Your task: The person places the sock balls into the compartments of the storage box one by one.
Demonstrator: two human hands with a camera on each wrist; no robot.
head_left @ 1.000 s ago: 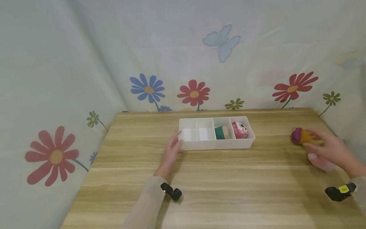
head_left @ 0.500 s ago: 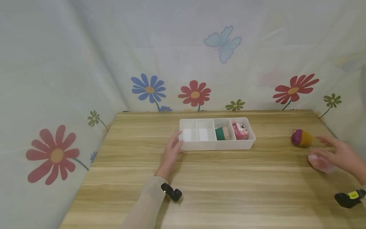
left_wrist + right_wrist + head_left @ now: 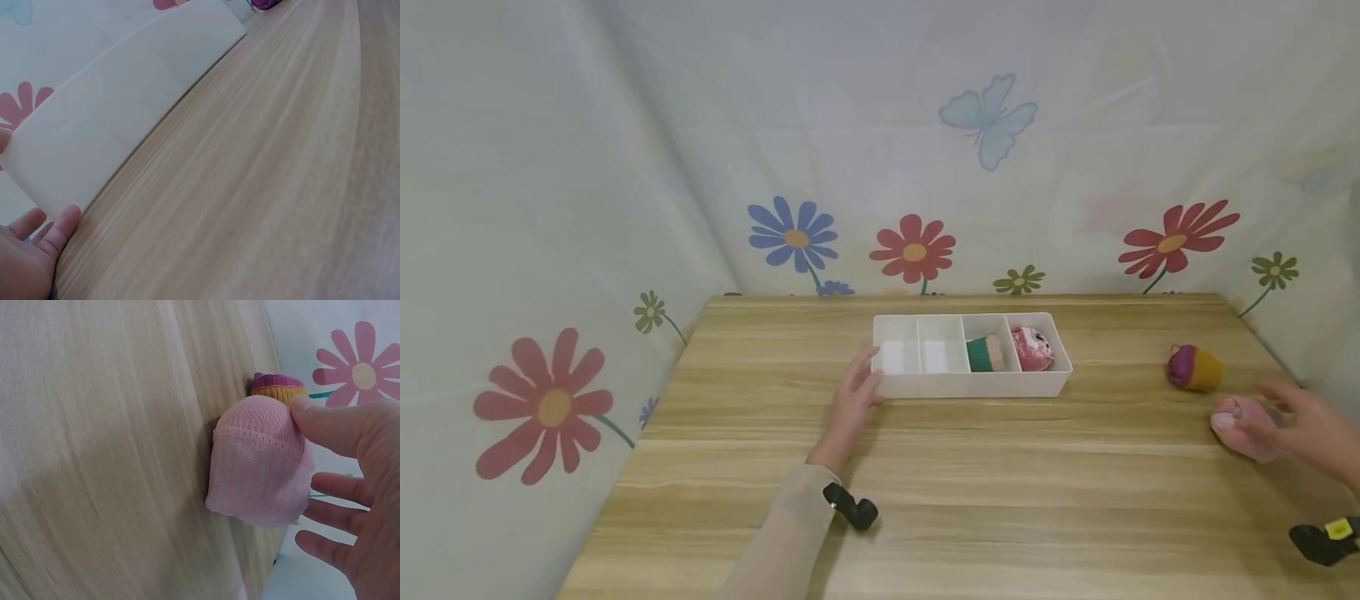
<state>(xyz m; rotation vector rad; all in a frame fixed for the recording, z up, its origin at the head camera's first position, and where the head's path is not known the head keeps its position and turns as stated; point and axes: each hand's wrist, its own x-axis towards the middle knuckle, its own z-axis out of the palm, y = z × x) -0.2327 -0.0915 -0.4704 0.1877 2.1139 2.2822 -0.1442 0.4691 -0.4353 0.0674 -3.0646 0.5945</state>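
My left hand (image 3: 852, 396) touches the left end of a white divided box (image 3: 973, 385), the thumb low by the front corner and a fingertip at the rim. In the left wrist view the box's long front wall (image 3: 125, 94) runs away from the fingers. At the right, my right hand (image 3: 1311, 429) is beside a rolled pink knitted sock (image 3: 259, 465), its thumb over the sock's upper edge and the other fingers spread behind it. The sock rests on the table. Just beyond lies a rolled purple and mustard sock (image 3: 1195, 368), apart from the hand.
A green and beige rolled sock (image 3: 983, 353) sits in the box's third compartment from the left. The rightmost one holds a pink and white roll (image 3: 1032, 348) with a printed face. Flowered cloth (image 3: 850, 150) hangs behind the wooden table (image 3: 1000, 500).
My right hand has drawn back from the purple and mustard sock, down and right to the pink sock. Both socks stay where they were. The left hand stays at the box.
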